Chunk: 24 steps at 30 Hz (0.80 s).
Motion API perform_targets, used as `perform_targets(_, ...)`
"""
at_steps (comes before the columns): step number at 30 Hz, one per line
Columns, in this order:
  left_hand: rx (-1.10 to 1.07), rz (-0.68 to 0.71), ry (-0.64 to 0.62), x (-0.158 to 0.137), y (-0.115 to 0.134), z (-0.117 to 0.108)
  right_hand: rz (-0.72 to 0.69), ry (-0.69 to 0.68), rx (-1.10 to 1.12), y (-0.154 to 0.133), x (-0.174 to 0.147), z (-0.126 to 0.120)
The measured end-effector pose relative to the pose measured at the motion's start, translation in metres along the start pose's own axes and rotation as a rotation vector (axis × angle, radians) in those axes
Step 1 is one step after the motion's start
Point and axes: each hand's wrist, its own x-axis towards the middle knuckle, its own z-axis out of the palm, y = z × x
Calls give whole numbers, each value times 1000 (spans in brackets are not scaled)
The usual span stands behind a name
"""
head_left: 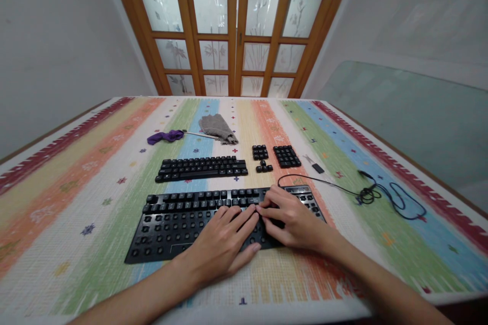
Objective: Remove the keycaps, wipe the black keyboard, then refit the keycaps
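Note:
A black keyboard [156,228] lies on the striped tablecloth in front of me. Keycaps sit on its upper two rows, while the lower rows show bare switches. My left hand [226,238] rests across the middle of the keyboard with fingers stretched out, the fingertips near the right end of the number row. To its right, my right hand [293,218] pinches over the keyboard beside the left fingertips; whatever is between its fingers is hidden. Behind the keyboard, loose black keycaps [202,168] stand in rows. Smaller groups hold navigation keycaps [260,152], arrow keycaps [264,167] and number-pad keycaps [286,156].
A coiled black cable [368,194] runs from the keyboard to the right. A small black piece [317,168] lies by the number-pad keycaps. Farther back are a grey cloth [218,128] and a purple cloth [165,136] with a pale stick between them. Wooden glass-paned doors [236,35] stand beyond the table.

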Motion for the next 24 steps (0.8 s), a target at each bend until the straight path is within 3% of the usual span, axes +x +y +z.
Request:
perform_targets(17, 20, -3, -52, -2, 1, 0, -14, 23, 39, 4, 0, 3)
perform_targets(24, 20, 9, 56, -4, -6, -6, 68, 282, 53, 15, 0, -7)
